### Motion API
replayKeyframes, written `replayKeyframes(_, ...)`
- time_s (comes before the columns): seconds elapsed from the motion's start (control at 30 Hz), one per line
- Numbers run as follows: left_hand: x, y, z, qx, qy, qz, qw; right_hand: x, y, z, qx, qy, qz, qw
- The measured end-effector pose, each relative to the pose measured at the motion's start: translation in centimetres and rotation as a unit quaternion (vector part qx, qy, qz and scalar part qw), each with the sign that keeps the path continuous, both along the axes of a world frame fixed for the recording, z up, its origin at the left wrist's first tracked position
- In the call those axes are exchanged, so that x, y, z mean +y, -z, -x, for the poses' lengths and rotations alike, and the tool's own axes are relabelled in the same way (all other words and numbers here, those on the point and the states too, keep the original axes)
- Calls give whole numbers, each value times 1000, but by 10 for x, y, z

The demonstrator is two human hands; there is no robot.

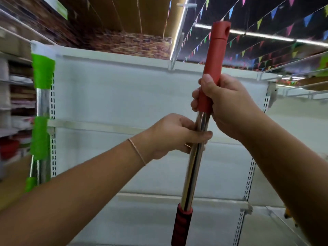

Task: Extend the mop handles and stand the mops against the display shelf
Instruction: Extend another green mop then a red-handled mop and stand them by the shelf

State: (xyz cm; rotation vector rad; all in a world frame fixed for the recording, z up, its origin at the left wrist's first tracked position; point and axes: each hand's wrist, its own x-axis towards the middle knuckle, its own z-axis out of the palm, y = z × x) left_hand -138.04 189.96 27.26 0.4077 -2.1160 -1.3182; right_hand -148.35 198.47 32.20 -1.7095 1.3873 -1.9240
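Upright, nearly: I am watching the mop handle (pixel 196 153) standing with its long axis close to vertical, top leaning slightly right, red grip (pixel 213 64) pointing at the ceiling and a red-and-black collar (pixel 181 226) running out of frame below. It is sitting mid-view, in front of the shelf (pixel 124 96), not touching it as far as I can tell.

Right hand (pixel 225 107) is coming in from the lower right, fingers wrapping the lower end of the red grip, thumb lying up along it. Left hand (pixel 174 136) is reaching in from the lower left, just beneath, fingers and thumb closing round the chrome tube. The two hands are sitting near each other, with a short stretch of chrome showing between them. A thin bracelet (pixel 136 151) is circling the left wrist.

Green mop (pixel 41 110) is standing against the shelf's left upright, blurred. Bare white shelving is filling the background, with strings of coloured pennants (pixel 262 43) hanging under a dark ceiling and strip lights glowing.
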Motion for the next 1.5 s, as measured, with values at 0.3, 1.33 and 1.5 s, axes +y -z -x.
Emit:
replayKeyframes(0.3,-3,-2,-8,33,-38,7,999,-18,-5,6,78,3,17,997)
replayKeyframes(1.33,-45,-28,-15,-12,-56,55,997,-92,-11,6,161,189,134,959)
replayKeyframes(1.5,-50,-24,-14,-10,-49,53,997,-99,-4,9,164,176,151,959)
